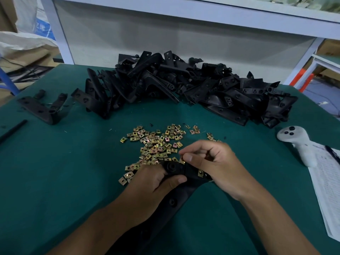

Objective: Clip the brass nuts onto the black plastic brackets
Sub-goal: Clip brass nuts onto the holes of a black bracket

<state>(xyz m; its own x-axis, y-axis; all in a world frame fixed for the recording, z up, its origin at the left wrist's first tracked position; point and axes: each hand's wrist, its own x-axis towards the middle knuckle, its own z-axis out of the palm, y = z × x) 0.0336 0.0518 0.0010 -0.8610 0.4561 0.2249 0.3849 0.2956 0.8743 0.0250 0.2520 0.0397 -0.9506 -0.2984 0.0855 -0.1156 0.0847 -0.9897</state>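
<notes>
- Left hand (156, 178): fingers curled round the bracket (176, 183), thumb laid across its upper face, just below a round boss with a hole.
- Right hand (214, 164): thumb and forefinger pinched narrow on one nut (182, 160), held at the bracket's top edge, just right of the left fingertips; remaining fingers curled, and whether they held more nuts could not be told.
- Bracket: black plastic, long, running from between the hands down toward the person; a second hole showed on its arm below the left thumb.
- Clipped nut (201, 173): brass, seated on the bracket edge under the right thumb.
- Loose nuts (156, 142): brass, square, a scattered heap on the mat (73, 162) just beyond the fingers, some touching the left knuckles.
- Bracket pile (184, 85): black, large, well beyond the fingers at the far edge.
- Two brackets (46, 107): set apart, far left of the left hand.
- Controller (298, 142): white, three dark buttons, well right of the right hand.
- Sheet (329, 190): printed table, text too small to read.
- Sack (39, 24): white, blue panel with characters, not legible.
</notes>
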